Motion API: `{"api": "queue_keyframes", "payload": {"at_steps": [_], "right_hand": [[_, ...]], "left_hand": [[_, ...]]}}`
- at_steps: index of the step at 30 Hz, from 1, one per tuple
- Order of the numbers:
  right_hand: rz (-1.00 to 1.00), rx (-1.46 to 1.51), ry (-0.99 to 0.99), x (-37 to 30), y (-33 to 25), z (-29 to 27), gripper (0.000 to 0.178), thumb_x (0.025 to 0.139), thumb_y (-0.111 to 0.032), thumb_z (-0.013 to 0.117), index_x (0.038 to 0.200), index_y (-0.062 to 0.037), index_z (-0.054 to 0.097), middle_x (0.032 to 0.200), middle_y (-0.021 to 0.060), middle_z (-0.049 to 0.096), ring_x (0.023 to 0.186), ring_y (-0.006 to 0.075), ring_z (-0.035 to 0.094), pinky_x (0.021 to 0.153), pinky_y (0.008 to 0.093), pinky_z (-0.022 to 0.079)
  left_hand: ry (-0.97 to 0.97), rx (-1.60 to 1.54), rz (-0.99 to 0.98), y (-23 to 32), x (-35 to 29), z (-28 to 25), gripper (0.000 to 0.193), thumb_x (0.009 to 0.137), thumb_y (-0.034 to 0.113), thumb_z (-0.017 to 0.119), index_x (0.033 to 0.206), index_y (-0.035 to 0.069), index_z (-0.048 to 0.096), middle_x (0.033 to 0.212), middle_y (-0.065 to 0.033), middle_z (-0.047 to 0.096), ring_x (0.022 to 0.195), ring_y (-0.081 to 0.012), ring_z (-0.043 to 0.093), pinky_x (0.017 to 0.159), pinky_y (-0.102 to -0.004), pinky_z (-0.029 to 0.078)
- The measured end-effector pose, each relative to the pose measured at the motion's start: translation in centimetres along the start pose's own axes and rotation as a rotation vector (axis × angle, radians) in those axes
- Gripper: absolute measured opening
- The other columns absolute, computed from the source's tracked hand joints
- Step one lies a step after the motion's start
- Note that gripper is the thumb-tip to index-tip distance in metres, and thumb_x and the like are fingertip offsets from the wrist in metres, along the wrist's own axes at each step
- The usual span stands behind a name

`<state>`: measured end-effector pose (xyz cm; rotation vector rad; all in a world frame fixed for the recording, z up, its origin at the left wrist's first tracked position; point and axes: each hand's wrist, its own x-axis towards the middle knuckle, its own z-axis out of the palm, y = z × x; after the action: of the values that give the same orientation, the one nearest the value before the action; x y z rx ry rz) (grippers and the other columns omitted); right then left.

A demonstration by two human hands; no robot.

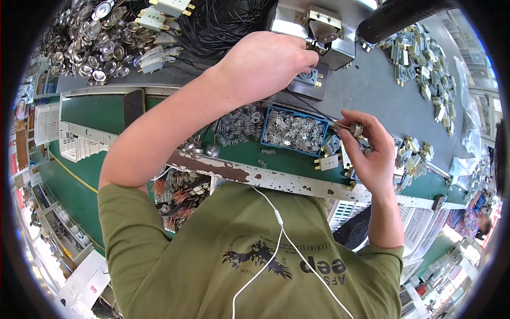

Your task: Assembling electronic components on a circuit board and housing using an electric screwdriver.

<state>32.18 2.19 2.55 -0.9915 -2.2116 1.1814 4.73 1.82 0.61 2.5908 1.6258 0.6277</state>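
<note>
While the right hand [369, 149] pinches a round metal cap [356, 128] at three o'clock of the blue tray [289, 149], the left hand [287, 56] bunches at the steel fixture [342, 49] — what it grips, I cannot tell — with a grey terminal housing [307, 76] at its five o'clock.

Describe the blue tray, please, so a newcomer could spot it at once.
Start at the bench's chipped white front edge. On the green strip just beyond it, right of the heaped coil springs, sits a rectangular blue tray. Its blue rim around small silvery metal pieces sets it apart from the loose heaps beside it.
</note>
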Motion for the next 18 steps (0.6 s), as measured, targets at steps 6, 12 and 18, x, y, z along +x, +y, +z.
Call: {"api": "queue_keyframes", "payload": {"at_steps": [6,12,18], "right_hand": [[0.021,0.044,0.007,-0.2,0.4,0.2,0.033,0.092,0.007,0.070,0.124,0.0027,0.067,0.104,0.0084,0.073,0.096,0.0117,0.067,0.089,0.0262,0.052],[0.014,0.033,-0.010,-0.4,0.7,0.0,0.039,0.091,0.007,0.071,0.129,0.0025,0.065,0.109,0.0105,0.074,0.100,0.0139,0.070,0.090,0.0273,0.054],[0.015,0.116,0.034,-0.7,0.3,-0.2,0.046,0.091,0.008,0.070,0.135,0.0033,0.059,0.117,0.0149,0.074,0.104,0.0184,0.073,0.090,0.0308,0.057]], "left_hand": [[0.005,-0.074,0.001,0.2,0.1,-0.4,0.007,0.089,0.013,0.067,0.094,0.008,0.066,0.088,-0.0075,0.066,0.084,-0.0280,0.069,0.071,-0.0398,0.057],[0.017,-0.016,0.073,0.4,0.0,-0.8,0.011,0.086,0.010,0.065,0.097,0.008,0.065,0.092,-0.0086,0.066,0.088,-0.0284,0.069,0.072,-0.0399,0.057],[0.009,-0.232,0.115,2.1,-2.0,-1.8,0.016,0.088,0.016,0.071,0.102,0.009,0.068,0.097,-0.0070,0.068,0.088,-0.0283,0.069,0.074,-0.0412,0.055]]}}
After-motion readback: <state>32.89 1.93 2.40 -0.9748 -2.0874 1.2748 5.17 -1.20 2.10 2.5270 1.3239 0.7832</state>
